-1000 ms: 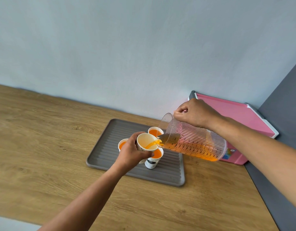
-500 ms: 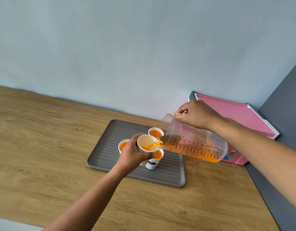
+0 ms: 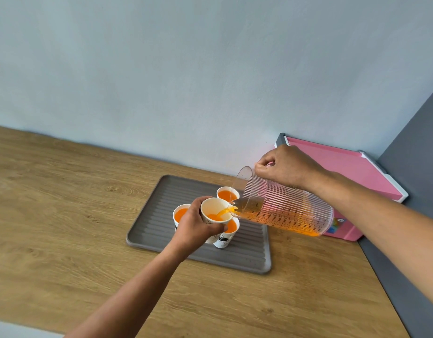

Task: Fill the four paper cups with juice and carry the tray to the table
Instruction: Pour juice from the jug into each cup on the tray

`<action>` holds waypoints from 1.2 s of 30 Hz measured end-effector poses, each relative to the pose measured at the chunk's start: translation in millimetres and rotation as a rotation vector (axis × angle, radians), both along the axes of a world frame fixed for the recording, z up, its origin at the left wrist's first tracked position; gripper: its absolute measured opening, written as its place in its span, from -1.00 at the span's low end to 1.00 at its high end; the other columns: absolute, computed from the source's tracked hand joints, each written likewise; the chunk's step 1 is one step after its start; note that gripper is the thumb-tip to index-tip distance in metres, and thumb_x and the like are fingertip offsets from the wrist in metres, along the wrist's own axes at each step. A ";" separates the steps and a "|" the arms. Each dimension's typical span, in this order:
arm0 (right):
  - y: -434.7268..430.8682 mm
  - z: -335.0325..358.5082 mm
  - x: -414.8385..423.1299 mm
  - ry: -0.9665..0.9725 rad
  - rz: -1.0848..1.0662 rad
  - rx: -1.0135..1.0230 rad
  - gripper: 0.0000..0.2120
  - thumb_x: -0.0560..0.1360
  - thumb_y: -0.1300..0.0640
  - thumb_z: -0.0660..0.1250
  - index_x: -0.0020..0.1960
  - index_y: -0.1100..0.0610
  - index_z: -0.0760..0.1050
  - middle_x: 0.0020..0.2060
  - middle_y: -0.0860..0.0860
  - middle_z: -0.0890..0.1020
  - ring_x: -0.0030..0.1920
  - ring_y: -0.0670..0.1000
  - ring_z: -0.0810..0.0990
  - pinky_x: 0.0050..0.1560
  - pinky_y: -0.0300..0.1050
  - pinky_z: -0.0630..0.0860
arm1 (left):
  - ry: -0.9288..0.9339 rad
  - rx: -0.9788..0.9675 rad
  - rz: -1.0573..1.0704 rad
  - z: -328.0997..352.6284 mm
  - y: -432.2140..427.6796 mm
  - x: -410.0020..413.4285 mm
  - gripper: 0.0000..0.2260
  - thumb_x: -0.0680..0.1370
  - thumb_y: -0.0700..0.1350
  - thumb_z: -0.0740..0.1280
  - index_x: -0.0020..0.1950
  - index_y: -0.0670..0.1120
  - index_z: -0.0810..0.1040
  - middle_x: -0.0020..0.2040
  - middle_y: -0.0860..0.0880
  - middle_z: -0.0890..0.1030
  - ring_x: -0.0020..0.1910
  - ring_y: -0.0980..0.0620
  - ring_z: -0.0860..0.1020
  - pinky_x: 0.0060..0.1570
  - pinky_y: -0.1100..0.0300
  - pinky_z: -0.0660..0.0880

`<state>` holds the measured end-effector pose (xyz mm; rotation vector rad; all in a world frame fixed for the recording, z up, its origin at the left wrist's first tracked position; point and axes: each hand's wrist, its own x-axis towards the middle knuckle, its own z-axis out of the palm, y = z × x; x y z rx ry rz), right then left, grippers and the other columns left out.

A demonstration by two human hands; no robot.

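Corner of plain indoor room, likely home kitchen or pantry. Wood-grain tabletop point(image 3: 64, 215) runs along bare, pale blue-grey painted wall point(image 3: 186, 81); dark grey side wall point(image 3: 415, 142) closes corner at right. Household drink things on show: grey ribbed tray point(image 3: 162, 211), printed paper cups point(image 3: 225, 193) of orange juice, clear ribbed measuring pitcher point(image 3: 291, 211). Pink plastic board point(image 3: 344, 167), white-edged, propped in corner.
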<state>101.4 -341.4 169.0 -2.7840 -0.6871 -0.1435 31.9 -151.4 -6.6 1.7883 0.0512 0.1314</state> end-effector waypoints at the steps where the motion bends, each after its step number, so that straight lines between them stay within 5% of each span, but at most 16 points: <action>1: 0.0 0.0 0.0 0.000 -0.001 -0.001 -0.76 0.52 0.04 0.34 0.06 0.12 0.70 0.09 0.00 0.71 -0.10 -0.16 0.58 0.05 -0.19 0.50 | 0.001 0.001 -0.001 0.4 -0.3 -0.4 -0.33 0.30 -0.10 0.61 0.31 0.06 0.39 0.11 0.13 0.54 0.07 0.14 0.54 0.02 0.21 0.55; 36: 2.0 2.5 -1.0 -0.012 0.000 -0.048 -0.75 0.52 0.00 0.33 0.05 0.09 0.71 0.09 -0.03 0.71 -0.10 -0.16 0.58 0.06 -0.14 0.56 | 0.009 0.014 -0.001 2.2 -3.5 -2.6 -0.34 0.30 -0.08 0.61 0.30 0.08 0.38 0.11 0.12 0.54 0.06 0.16 0.54 0.03 0.19 0.54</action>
